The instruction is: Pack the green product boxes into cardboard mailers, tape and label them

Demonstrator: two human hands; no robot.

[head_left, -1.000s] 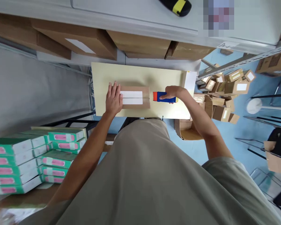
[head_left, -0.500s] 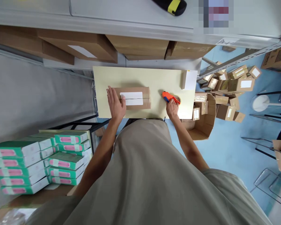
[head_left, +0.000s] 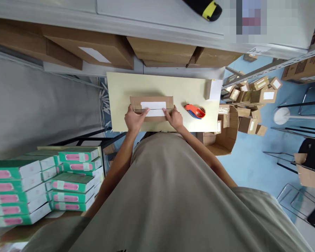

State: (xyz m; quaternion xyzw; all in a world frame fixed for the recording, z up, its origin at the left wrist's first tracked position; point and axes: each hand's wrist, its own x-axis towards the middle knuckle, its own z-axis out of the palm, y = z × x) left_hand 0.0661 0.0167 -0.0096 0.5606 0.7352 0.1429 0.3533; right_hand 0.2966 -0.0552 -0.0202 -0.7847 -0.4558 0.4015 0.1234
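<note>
A brown cardboard box with a white label across its top seam lies on the cream tabletop. My left hand grips its left end, thumb on top by the label's edge. At the opposite end my right hand holds the box the same way, with its thumb near the label's right side. The fingers beneath or behind the box are partly hidden. To the right of my right hand, an orange and blue tape dispenser rests on the table, untouched.
A white box stands at the table's back right corner. Large cartons line the shelf behind. Green and white boxes are stacked at lower left. On the blue floor to the right lie an open carton and several parcels.
My right hand has set the tape dispenser down on the table and moved left onto the box. My left hand has gone from lying flat on the box to gripping its left end.
</note>
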